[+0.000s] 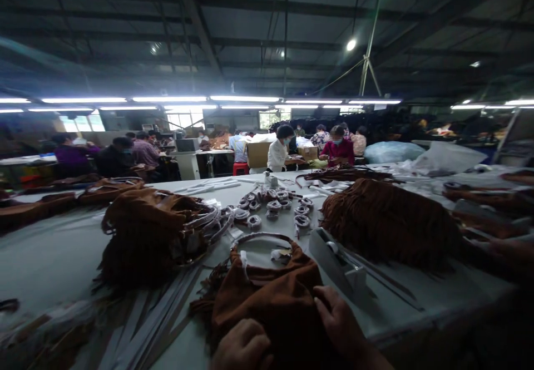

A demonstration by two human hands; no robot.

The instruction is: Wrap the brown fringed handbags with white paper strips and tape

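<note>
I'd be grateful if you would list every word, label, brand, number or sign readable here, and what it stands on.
None can be read.
Brown bag: no legible text.
White strip on its handle: too blurred to tell whether it is printed.
Tape dispenser: no legible marking.

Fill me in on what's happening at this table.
A person has both bare hands on a brown bag, the left hand low on its front and the right hand at its side edge. The bag's looped handle points away from them. Coiled straps lie beyond it, between a left pile of brown goods and a fringed brown pile on the right. Other people work in the background.
</note>
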